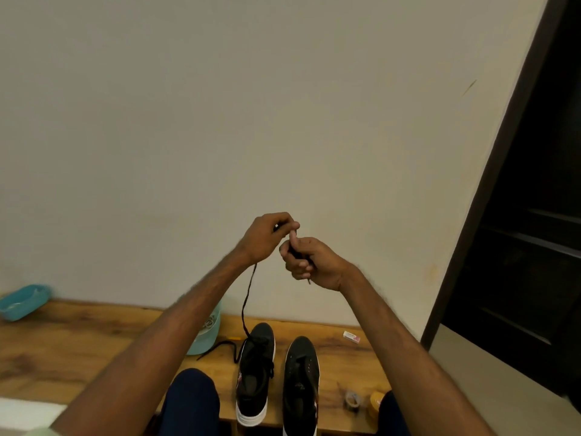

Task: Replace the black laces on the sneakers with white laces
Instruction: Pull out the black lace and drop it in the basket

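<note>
Both hands are raised in front of a plain pale wall (220,121), above a wooden tabletop (78,341). The left hand (267,237) has its fingers curled and pinches a thin black shoelace (248,297) at the fingertips. The right hand (309,262), touching the left, is closed round a gathered length of the same lace, with a short end protruding below the palm. From the left hand the lace hangs down to the left black fabric sneaker with a white sole (254,366), where it enters the lacing; another length trails left across the wood. The right black sneaker (301,382) stands just beside it, its eyelets showing as pale dots. Also on the table: a teal rounded container (207,335), a teal shallow tray (23,302), a small white box (351,337), a grey tape roll (352,401) and a yellow tape roll (375,402).
</note>
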Tool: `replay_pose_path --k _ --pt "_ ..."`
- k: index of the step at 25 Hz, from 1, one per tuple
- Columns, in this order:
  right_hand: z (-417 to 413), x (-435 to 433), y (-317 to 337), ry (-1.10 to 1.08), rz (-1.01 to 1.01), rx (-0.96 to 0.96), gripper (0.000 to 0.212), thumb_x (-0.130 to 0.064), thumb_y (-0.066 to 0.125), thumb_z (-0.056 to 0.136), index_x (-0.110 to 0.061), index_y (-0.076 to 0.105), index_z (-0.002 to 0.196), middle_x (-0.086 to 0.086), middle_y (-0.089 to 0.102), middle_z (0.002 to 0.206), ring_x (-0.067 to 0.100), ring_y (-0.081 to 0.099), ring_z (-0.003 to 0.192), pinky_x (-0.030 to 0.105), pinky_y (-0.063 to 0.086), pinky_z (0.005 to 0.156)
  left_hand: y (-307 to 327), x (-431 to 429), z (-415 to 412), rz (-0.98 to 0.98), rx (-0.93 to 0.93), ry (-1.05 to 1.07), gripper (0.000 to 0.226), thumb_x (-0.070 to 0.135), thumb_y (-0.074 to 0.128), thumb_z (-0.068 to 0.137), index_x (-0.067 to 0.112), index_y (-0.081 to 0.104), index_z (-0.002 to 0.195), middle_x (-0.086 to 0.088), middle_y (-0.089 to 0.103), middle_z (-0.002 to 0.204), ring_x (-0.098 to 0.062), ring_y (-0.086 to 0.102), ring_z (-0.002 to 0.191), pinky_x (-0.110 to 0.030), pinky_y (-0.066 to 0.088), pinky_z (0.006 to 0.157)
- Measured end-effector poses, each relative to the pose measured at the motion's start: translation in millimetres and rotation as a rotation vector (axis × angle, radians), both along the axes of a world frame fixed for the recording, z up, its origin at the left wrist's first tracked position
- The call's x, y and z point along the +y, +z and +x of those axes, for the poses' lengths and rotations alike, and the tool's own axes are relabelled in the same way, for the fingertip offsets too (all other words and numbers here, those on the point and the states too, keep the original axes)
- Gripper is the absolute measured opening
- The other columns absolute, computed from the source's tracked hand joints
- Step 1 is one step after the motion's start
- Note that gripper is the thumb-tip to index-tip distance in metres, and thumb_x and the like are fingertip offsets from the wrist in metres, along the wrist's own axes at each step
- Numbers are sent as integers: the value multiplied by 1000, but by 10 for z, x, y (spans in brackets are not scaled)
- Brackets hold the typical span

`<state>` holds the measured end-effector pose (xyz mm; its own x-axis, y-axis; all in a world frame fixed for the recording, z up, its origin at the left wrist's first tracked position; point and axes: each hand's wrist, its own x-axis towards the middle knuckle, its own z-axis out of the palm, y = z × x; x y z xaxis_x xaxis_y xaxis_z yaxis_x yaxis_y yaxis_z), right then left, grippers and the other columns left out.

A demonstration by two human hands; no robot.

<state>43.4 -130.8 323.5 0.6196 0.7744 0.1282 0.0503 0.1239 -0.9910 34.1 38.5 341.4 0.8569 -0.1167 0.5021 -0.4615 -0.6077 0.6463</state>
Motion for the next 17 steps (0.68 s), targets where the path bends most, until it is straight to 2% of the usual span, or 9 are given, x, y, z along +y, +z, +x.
replay_pose_path --k 2,4,6,8,10,11,14,15,17 --pt "-18 33 43 96 243 183 48 -40 31 105 -12 66 88 -5 39 51 4 32 42 17 33 43 -65 -134 -67 -135 62 -140 25 3 46 98 6 58 76 -4 63 73 -13 57 76 -34 46 77" --pt "-3 41 110 77 433 277 47 -37 34 104 -9 70 93 0 52 60 7 46 48 21 44 49 -97 -242 -158 -195 181 -178 34 -4 38 100 10 54 73 11 62 66 1 57 69 -17 46 72" --pt "61 -1 175 6 547 275 48 -34 33 106 -6 72 104 7 68 85 16 64 71 28 56 68 -168 -308 -209 -138 269 -162 37 9 36 106 13 52 73 16 55 57 6 50 55 -8 41 58" --pt "174 -64 208 -83 555 207 48 -33 28 108 -3 65 118 14 70 115 24 68 102 35 55 92 -268 -259 -181 -31 237 -182 39 24 35 108 12 54 76 12 52 66 3 47 58 -11 40 63" --pt "276 -120 187 -145 466 81 50 -33 26 109 1 57 128 19 63 131 30 61 121 40 47 107 -291 -151 -155 84 182 -174 39 29 37 107 18 57 76 8 54 71 -1 47 65 -18 40 70" --pt "309 -139 152 -174 379 -9 51 -33 26 109 3 55 129 21 62 131 32 59 123 42 45 109 -274 -101 -142 152 156 -146 37 32 40 106 20 60 77 9 55 71 -2 47 65 -22 40 69" --pt "298 -153 44 -241 -35 -304 52 -33 28 109 7 62 118 22 71 108 35 66 106 50 49 103 -96 4 -153 249 24 -24 33 36 48 103 22 65 79 11 59 69 -2 50 62 -24 37 63" --pt "254 -140 29 -213 -150 -329 54 -34 28 109 5 64 113 21 72 100 35 68 98 52 50 99 -29 37 -146 247 -40 40 32 37 49 102 23 65 79 11 61 72 -3 52 65 -26 39 64" --pt "118 -100 26 -56 -200 -195 57 -39 25 108 1 66 107 16 72 90 29 67 86 44 55 88 61 107 -90 242 -103 141 32 43 48 100 25 64 78 11 63 77 -6 56 71 -30 43 66"
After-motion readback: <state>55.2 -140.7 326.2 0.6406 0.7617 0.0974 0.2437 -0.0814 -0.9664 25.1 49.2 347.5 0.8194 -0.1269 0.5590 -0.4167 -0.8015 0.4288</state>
